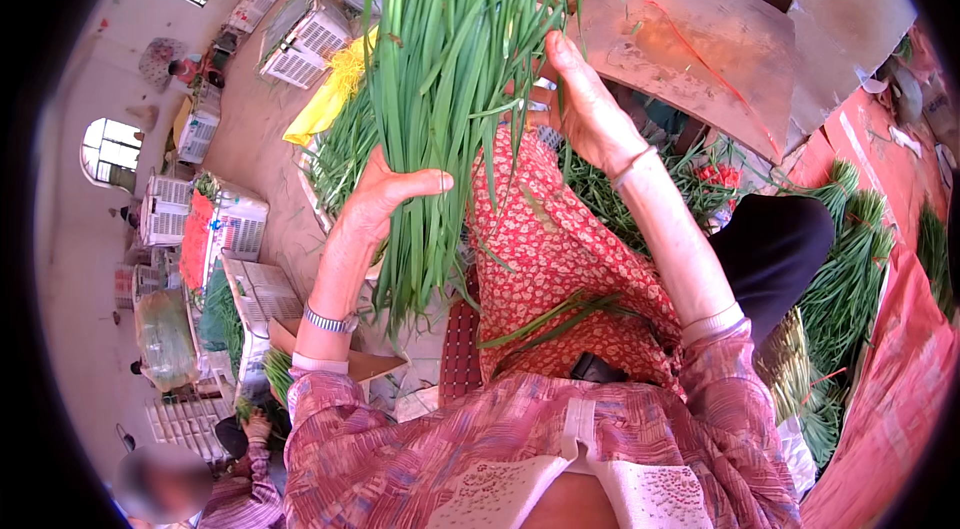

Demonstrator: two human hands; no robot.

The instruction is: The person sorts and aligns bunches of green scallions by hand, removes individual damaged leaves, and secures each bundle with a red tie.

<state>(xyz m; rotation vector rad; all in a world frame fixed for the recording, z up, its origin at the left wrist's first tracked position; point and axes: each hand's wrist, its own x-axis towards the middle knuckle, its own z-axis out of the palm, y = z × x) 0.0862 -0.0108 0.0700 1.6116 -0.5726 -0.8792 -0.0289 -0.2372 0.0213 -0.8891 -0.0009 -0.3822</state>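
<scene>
A thick bunch of garlic chives hangs over my lap, its long flat leaves running from the top of the view down past my left hand. That hand grips the bunch, thumb across the front and the other fingers hidden behind the leaves. At the bunch's right edge is my right hand, thumb raised and fingers spread toward the leaves; pale bands circle some of its fingers. Whether those fingertips touch the leaves is hard to tell. A red floral apron covers my lap, with a few loose leaves on it.
A worn board with a red string stands ahead right. Loose greens lie below it. Tied bunches rest at right. Left are a yellow bag, white plastic crates and a co-worker's hand.
</scene>
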